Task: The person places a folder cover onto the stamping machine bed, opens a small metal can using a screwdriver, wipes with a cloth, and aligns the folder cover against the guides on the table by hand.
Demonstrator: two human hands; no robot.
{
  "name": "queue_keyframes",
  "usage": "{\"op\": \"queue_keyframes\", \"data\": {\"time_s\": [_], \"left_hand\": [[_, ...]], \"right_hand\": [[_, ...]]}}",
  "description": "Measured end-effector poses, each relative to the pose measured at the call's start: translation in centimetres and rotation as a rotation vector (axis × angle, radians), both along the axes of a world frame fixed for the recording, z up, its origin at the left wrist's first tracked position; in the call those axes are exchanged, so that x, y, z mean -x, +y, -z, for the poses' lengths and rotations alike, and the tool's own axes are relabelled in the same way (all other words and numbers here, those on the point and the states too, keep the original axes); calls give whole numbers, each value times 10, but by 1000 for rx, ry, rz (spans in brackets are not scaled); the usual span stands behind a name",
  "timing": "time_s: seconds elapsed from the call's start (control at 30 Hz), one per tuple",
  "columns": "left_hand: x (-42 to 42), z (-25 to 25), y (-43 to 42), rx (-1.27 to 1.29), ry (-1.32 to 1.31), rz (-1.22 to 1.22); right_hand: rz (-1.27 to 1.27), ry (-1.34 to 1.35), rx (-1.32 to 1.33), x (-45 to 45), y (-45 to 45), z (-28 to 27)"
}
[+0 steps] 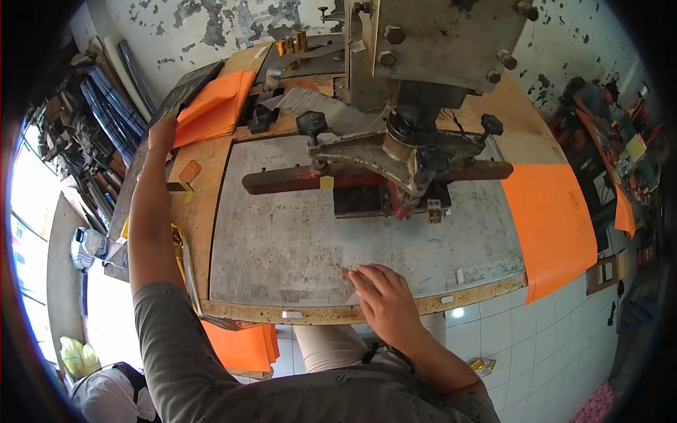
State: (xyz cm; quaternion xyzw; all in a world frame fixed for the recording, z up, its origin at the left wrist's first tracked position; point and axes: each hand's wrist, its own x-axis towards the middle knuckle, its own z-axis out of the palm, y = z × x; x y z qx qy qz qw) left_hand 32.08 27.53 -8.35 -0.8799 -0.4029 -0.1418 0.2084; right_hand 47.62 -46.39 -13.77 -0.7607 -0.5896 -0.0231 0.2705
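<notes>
At the far left, my left hand (163, 134) is closed at the near corner of a stack of orange sheets (224, 106), where the top sheet bends upward. Its fingertips are partly hidden. My right hand (384, 296) is low over the front of the grey press bed (282, 247), thumb and fingers pinched together. A small orange-red bit (345, 271) shows at the fingertips, too small to name. Beyond it, the press head (409, 151) with black knobs holds a dark block (360, 202) over the bed.
One orange sheet (553, 225) hangs over the right table edge, with a small mark on it. More orange sheets (240, 345) are below the front edge. Gold foil rolls (293, 44) stand at the back. A plastic bottle (92, 242) is at left. A person (596, 99) sits far right.
</notes>
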Motion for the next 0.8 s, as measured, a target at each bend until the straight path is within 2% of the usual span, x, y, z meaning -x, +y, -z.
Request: {"op": "queue_keyframes", "data": {"time_s": [0.03,0.07,0.2,0.27,0.43,0.53,0.6,0.63,0.7,0.8], "left_hand": [[-1,-10,-5,-12,-6,-21],[-1,-19,-10,-36,-134,31],[-11,-78,-68,-44,-527,-30],[-13,-108,-77,-88,-670,-115],[21,-192,-129,-178,-943,-131],[58,-239,-169,-298,-978,-22],[82,-266,-219,-341,-908,-13],[92,-272,-248,-435,-860,67],[103,-273,-325,-522,-803,221],[108,-224,-447,-608,-699,477]], "right_hand": [[-14,24,2,0,-2,-1],[-27,25,-64,0,-2,2],[-10,129,-32,-1,0,4],[-1,131,-39,-1,3,4],[4,140,-83,3,7,13],[2,139,-113,3,1,20],[14,126,-125,4,-7,19],[24,117,-128,4,-13,18],[37,156,-165,5,-29,19],[75,335,-217,4,-61,17]]}}
